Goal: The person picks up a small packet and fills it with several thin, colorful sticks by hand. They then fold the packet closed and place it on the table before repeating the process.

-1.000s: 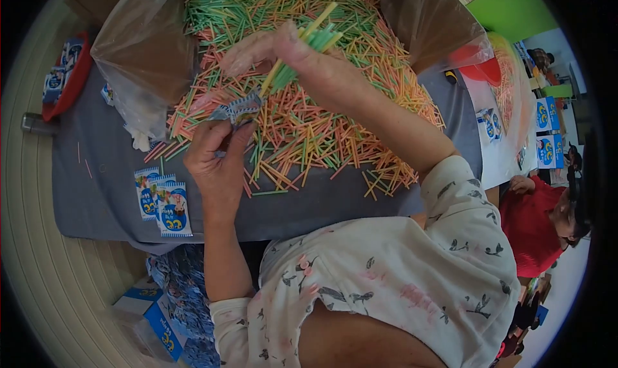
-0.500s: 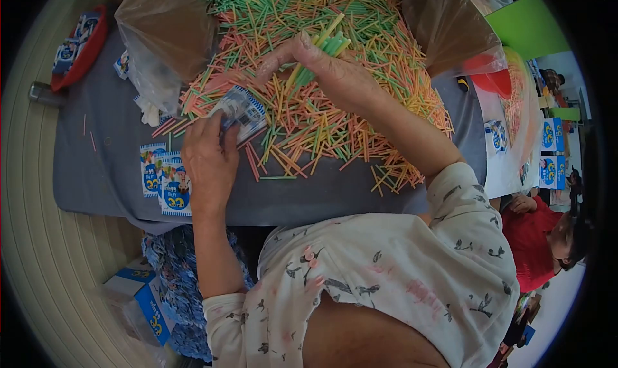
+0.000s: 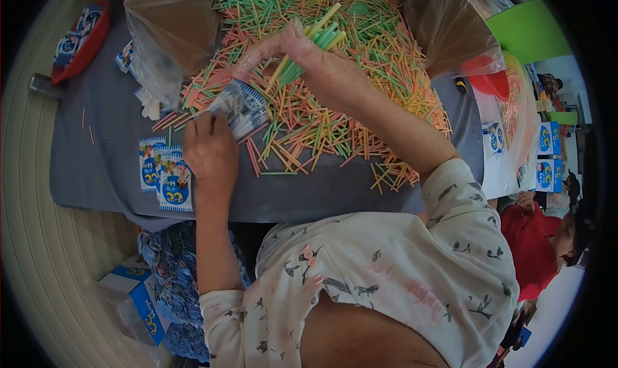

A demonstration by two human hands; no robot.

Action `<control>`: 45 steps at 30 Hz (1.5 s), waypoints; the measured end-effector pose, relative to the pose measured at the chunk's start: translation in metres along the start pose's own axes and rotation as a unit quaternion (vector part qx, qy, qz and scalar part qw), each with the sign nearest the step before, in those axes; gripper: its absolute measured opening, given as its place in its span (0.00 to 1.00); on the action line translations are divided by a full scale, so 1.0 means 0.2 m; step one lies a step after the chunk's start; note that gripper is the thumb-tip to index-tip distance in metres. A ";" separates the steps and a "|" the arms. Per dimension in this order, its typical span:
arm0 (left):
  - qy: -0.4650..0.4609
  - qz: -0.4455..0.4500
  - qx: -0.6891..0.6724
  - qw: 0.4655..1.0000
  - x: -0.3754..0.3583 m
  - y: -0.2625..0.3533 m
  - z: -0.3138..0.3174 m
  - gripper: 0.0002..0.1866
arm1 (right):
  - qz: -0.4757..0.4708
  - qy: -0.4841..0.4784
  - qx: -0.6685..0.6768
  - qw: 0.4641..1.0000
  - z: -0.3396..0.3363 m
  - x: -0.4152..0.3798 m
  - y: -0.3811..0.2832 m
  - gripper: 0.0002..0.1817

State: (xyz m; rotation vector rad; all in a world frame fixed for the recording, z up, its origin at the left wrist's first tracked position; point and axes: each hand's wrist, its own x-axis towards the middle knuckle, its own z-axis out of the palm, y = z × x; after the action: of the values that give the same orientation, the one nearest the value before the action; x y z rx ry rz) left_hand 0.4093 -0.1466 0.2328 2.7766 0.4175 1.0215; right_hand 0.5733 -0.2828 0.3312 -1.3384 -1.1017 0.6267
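My left hand (image 3: 211, 150) is closed, its fingertips pinching the bottom end of a clear-and-blue printed packet (image 3: 239, 109). The packet is spread out over the edge of a pile of thin coloured sticks (image 3: 360, 117). In my right hand (image 3: 335, 75) a small bundle of green and yellow sticks (image 3: 295, 70) is gripped against the palm, its ends poking out above the hand. One finger of this hand stretches left and down to the packet's upper edge. Printed blue-and-white packets (image 3: 175, 182) lie overlapping just left of my left hand.
Clear plastic bags (image 3: 170, 30) flank the pile. A red basket (image 3: 90, 46) of packets stands at the far left beside a metal cylinder (image 3: 45, 86). A person in red (image 3: 531, 239) sits at the right. A blue printed carton (image 3: 138, 300) is below the table.
My right hand has shifted slightly left and up with the bundle, its extended finger nearer the packet's edge. The left hand keeps hold of the packet, fingers more curled.
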 end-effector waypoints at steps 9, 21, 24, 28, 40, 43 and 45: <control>0.016 -0.082 -0.183 0.980 0.00 -0.07 0.00 0.06 | 0.030 -0.012 -0.054 0.998 -0.02 -0.08 0.02 0.35; 0.032 -0.120 -0.425 0.897 0.10 0.14 -0.08 0.08 | -0.090 -0.055 -0.010 0.994 0.03 0.02 0.05 0.32; 0.042 -0.133 -0.519 0.843 0.11 0.19 -0.01 0.07 | -0.108 -0.039 -0.065 0.991 0.02 0.03 0.14 0.32; 0.025 -0.160 -0.571 0.805 0.10 0.21 0.09 0.07 | 0.024 -0.021 -0.025 0.999 -0.07 0.00 0.05 0.37; 0.027 -0.136 -0.617 0.774 0.16 0.28 0.17 0.10 | -0.056 -0.054 -0.067 0.995 -0.19 -0.02 0.08 0.26; 0.025 -0.123 -0.606 0.786 0.19 0.30 0.19 0.11 | -0.066 -0.073 -0.089 0.991 -0.18 -0.03 0.10 0.23; 0.016 -0.111 -0.609 0.785 0.21 0.32 0.19 0.11 | -0.129 -0.076 -0.110 0.983 -0.18 -0.03 0.10 0.21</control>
State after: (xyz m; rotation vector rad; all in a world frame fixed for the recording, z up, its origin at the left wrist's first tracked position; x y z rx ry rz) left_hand 0.4770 -0.1956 0.2446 1.4920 0.0131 0.8108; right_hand 0.6067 -0.2995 0.3143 -1.3197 -1.4760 0.4282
